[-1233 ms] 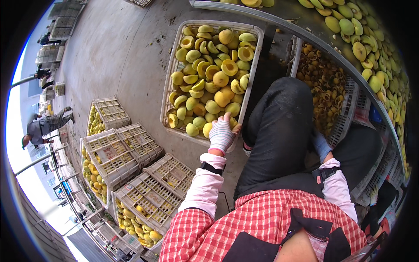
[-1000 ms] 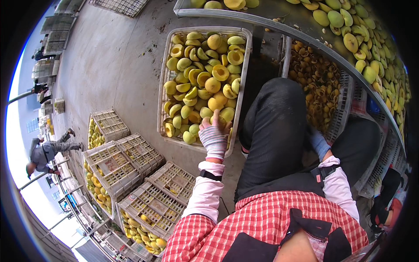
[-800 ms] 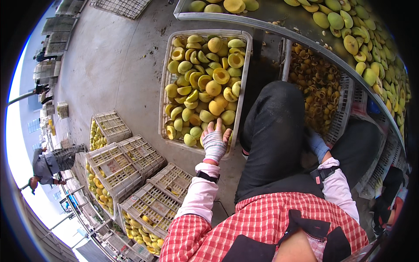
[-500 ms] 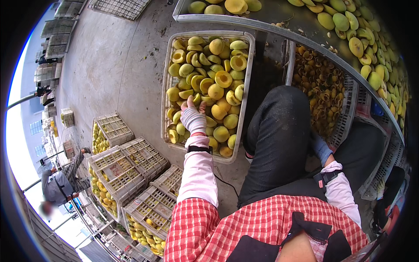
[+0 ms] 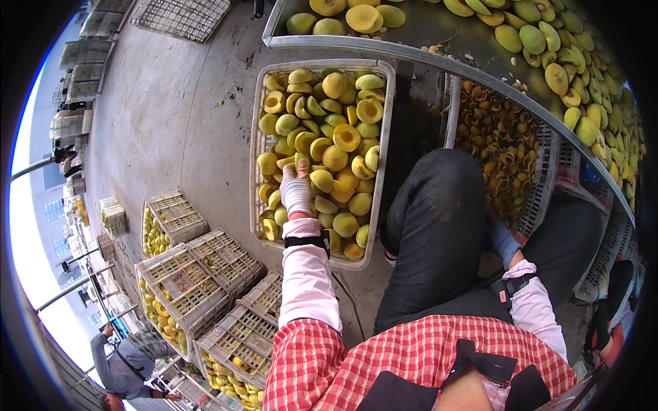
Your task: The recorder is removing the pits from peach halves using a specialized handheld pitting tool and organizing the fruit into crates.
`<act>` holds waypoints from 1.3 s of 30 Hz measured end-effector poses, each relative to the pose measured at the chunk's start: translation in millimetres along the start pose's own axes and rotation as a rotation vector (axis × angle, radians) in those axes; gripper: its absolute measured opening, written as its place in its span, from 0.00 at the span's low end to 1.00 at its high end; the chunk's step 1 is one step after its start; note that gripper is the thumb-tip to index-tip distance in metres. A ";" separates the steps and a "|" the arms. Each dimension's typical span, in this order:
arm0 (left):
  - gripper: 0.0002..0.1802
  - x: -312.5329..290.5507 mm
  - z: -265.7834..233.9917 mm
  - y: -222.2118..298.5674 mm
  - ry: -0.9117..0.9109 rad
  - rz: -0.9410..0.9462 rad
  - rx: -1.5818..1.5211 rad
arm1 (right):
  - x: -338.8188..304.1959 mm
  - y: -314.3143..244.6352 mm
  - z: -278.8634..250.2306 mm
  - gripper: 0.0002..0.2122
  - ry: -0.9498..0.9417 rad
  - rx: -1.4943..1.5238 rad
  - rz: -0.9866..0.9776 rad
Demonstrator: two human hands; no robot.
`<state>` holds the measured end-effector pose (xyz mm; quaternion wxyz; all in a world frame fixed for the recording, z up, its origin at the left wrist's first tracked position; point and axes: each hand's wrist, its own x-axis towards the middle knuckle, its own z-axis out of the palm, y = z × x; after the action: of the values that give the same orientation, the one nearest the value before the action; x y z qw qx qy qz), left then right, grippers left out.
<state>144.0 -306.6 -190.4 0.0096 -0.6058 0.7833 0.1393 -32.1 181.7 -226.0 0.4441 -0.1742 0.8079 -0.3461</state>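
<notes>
A pale plastic crate (image 5: 255,137) full of halved yellow-green peaches (image 5: 335,158) stands on the floor in front of me. My left hand (image 5: 296,192), in a striped glove with bare fingertips, reaches into its left side. Thumb and fingers close round a peach half (image 5: 284,162) among the others; the fingertips are partly hidden. Some halves lie hollow side up, others round side up. My right hand (image 5: 502,241), in a blue-grey glove, is down between my legs near another crate, its fingers hidden behind my knee.
A metal-edged table (image 5: 411,51) heaped with peach halves curves across the upper right. Beneath it sits a crate of brownish curled scraps (image 5: 497,137). Stacked crates of peaches (image 5: 185,264) stand at left. A person in grey (image 5: 127,366) is at lower left; an empty-looking crate (image 5: 184,17) lies farther back.
My left hand has drawn slightly back and left within the peaches. The view has shifted a little, and the person at left has moved lower in it. My right hand stays put.
</notes>
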 end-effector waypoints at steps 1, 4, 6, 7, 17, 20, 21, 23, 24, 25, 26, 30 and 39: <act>0.21 9.6 -7.8 -6.3 -0.141 -0.122 -0.499 | -2.4 -3.0 0.3 0.24 0.013 -0.009 -0.005; 0.19 22.8 -5.6 -28.6 -0.156 -0.101 -0.825 | 1.3 18.0 5.5 0.24 -0.011 0.024 0.006; 0.23 9.3 3.1 -23.6 0.009 -0.003 -0.212 | 1.1 17.6 6.8 0.24 -0.042 0.061 0.047; 0.25 -1.0 1.8 -9.9 -0.057 -0.077 -0.061 | -4.1 -5.9 1.2 0.24 -0.041 0.054 0.071; 0.26 2.6 3.8 6.4 0.087 0.128 -0.221 | 8.5 34.1 3.6 0.23 -0.203 -0.497 -0.145; 0.21 7.5 -12.8 30.5 0.123 0.092 -0.499 | 3.3 30.9 3.8 0.23 -0.159 -0.372 -0.028; 0.20 8.0 -7.8 46.9 0.098 0.263 -0.862 | 3.0 28.7 2.4 0.23 -0.152 -0.373 -0.024; 0.24 12.8 -8.3 87.1 -0.028 0.300 -0.994 | 2.4 23.4 -1.2 0.22 -0.236 -0.481 -0.052; 0.24 31.3 -2.0 91.0 -0.063 0.261 -0.855 | 7.2 15.7 2.6 0.22 -0.247 -0.483 -0.075; 0.24 39.1 0.7 104.1 -0.119 0.228 -0.729 | 8.3 13.3 0.5 0.22 -0.228 -0.310 0.014; 0.24 40.2 -5.6 113.7 -0.133 0.091 -0.353 | 10.0 10.7 -1.5 0.22 -0.210 -0.136 0.101; 0.25 25.8 -5.9 122.9 0.306 0.291 -0.300 | -0.4 37.6 2.3 0.22 -0.034 -0.087 0.029; 0.40 -31.3 21.4 76.6 0.235 0.696 0.086 | -9.3 -17.1 -3.3 0.22 -0.126 0.145 0.150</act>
<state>76.1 -254.7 -189.3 -0.1030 -0.3138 0.9434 0.0305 -30.2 176.4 -207.0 0.5302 -0.1021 0.7620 -0.3576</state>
